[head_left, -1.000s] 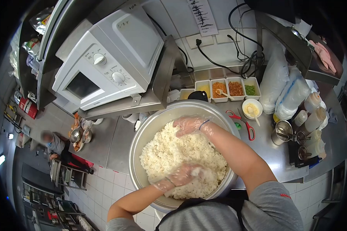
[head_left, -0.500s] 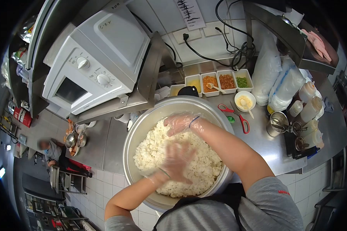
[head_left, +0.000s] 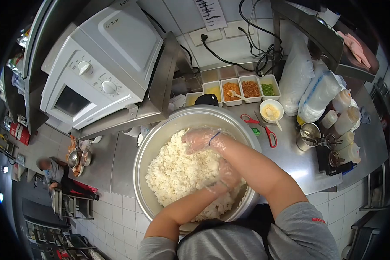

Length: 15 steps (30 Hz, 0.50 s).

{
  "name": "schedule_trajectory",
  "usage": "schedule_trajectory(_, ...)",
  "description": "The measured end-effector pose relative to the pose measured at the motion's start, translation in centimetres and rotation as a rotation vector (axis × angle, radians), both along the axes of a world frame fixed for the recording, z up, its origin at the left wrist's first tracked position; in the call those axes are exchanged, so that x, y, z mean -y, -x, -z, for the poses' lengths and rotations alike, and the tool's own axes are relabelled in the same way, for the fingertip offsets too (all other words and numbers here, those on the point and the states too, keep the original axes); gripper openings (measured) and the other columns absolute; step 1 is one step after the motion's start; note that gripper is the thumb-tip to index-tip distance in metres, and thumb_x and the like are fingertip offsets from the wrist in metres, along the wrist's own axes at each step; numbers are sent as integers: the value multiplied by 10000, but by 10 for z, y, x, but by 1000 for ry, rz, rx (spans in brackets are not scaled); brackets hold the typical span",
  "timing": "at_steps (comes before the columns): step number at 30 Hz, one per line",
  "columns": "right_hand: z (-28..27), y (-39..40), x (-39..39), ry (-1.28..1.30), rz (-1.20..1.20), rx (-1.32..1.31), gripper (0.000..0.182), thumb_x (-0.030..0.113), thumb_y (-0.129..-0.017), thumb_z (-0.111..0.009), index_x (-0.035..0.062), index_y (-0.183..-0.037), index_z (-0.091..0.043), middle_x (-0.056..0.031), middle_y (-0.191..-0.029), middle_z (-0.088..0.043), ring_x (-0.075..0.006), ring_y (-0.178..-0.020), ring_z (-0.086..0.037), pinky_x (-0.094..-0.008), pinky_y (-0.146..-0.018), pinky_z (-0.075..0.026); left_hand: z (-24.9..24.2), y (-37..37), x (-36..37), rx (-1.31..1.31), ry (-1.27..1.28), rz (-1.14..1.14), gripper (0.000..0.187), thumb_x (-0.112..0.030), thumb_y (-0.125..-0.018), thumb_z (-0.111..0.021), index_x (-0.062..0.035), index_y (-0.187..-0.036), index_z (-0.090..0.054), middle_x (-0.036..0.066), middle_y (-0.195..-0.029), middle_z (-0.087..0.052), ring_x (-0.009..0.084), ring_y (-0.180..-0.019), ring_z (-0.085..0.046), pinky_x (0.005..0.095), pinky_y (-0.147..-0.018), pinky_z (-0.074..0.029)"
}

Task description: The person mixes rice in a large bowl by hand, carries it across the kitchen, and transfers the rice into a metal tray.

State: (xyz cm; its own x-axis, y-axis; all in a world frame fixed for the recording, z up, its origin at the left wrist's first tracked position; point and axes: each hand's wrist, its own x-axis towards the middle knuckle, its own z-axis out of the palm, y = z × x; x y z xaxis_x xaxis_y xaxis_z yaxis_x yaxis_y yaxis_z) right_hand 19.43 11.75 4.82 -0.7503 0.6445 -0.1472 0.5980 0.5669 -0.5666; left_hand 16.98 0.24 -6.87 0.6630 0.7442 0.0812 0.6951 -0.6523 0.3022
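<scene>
A large round metal pot [head_left: 141, 197] holds a heap of white rice [head_left: 177, 173]. Both hands wear clear plastic gloves. My right hand [head_left: 201, 141] rests on the rice near the upper part of the pot, its fingers open and pointing left, the tips partly sunk in the grains. My left hand [head_left: 229, 174] lies against the rice at the right side of the pot, beside and partly under my right forearm. Its fingers look open, though they are partly hidden and slightly blurred.
Behind the pot stand tubs of toppings [head_left: 250, 89] and a white bowl with a spoon [head_left: 271, 111]. Red-handled scissors [head_left: 271, 138], a metal cup [head_left: 308, 136] and bottles [head_left: 347, 121] are to the right. A white microwave [head_left: 99, 73] is at upper left; a seated person [head_left: 54, 171] is far left.
My left hand has moved right and slightly up across the rice, from the middle to beside my right forearm. My right hand has stayed near the upper part of the heap. The view has shifted slightly.
</scene>
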Motion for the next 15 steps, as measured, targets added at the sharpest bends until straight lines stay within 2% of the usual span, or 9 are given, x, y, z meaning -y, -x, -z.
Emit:
schedule_trajectory(2, 4, -2, -4, 10, 13, -29, 545, 379, -733, -670, 110, -1191, -549, -151, -1214, -547, -308, -1121, -524, -419, -947, -412, 31, 8, -23, 132, -74, -21, 427, -145, -710, -600, -33, -1121, -572, 195, -1045, -597, 301, -1028, -551, 427, -901, -412)
schedule_trajectory(4, 7, -3, -9, -15, 26, -43, 556, 404, -737, -659, 116, -1198, -545, -150, -1218, -543, -307, -1128, -519, -419, -950, -409, 35, 23, -41, -13, -171, 55, 375, -99, -712, -593, -28, -1081, -589, 184, -943, -635, 288, -897, -610, 399, -815, -471)
schedule_trajectory(7, 7, -10, -16, -67, 57, -56, 584, 437, -736, -651, 124, -1214, -534, -146, -1202, -547, -303, -1123, -519, -413, -947, -412, -50, 38, -44, -321, 62, -25, 404, -34, -689, -597, -19, -1093, -586, 183, -901, -646, 312, -829, -626, 415, -748, -505)
schedule_trajectory(9, 7, -13, -20, -60, 70, -98, 604, 452, -729, -655, 127, -1222, -529, -143, -1169, -559, -298, -1103, -529, -409, -933, -419, -51, 73, -52, -130, 28, -108, 438, 10, -662, -599, -17, -1099, -580, 196, -914, -638, 325, -846, -623, 405, -725, -517)
schedule_trajectory(11, 1, -14, -20, -43, 81, -104, 609, 461, -726, -656, 127, -1220, -532, -138, -1123, -574, -294, -1073, -542, -407, -916, -427, -61, 122, -55, -186, -108, -122, 446, -79, -707, -638, -21, -1139, -541, 204, -912, -634, 332, -855, -624, 384, -703, -522)
schedule_trajectory(13, 2, -11, -19, -33, 80, -108, 611, 466, -724, -656, 127, -1218, -535, -134, -1088, -585, -292, -1047, -553, -407, -901, -433, -97, 149, -45, -262, -36, -247, 514, -276, -744, -660, 30, -1122, -494, 226, -875, -634, 342, -852, -632, 420, -764, -521)
schedule_trajectory(15, 5, -6, -19, -38, 60, -101, 611, 467, -723, -655, 126, -1216, -537, -131, -1063, -591, -291, -1025, -562, -409, -888, -437, -134, 161, -36, -437, 155, -394, 595, -343, -763, -653, 12, -1189, -435, 231, -952, -622, 332, -923, -620, 410, -832, -500)
